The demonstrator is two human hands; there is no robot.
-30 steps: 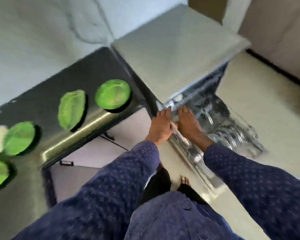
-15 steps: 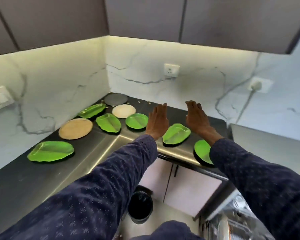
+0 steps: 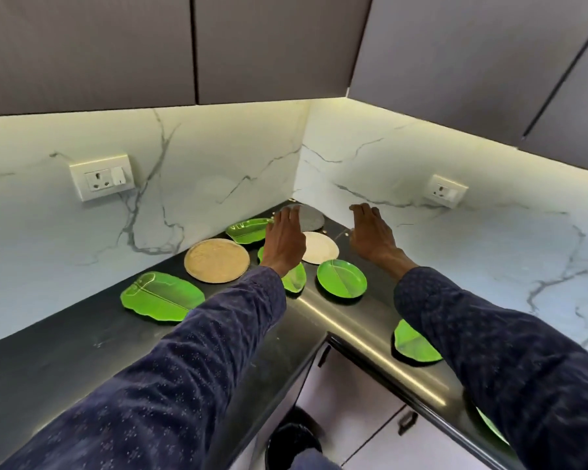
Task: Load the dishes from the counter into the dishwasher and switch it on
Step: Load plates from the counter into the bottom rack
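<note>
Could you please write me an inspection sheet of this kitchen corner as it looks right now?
Surface: dark L-shaped counter with a steel front edge.
Job's things: grey round plate in the corner; cream round plate; tan round plate; green leaf-shaped plates at and one half hidden under the left sleeve. Dishwasher not in view.
Clutter: small crumbs near the corner.
Grips: left hand and right hand hover over the plates, fingers straight, holding nothing.
Cables: nothing seen.
Surroundings: marble backsplash with two wall sockets; dark upper cabinets; black bin on the floor.
</note>
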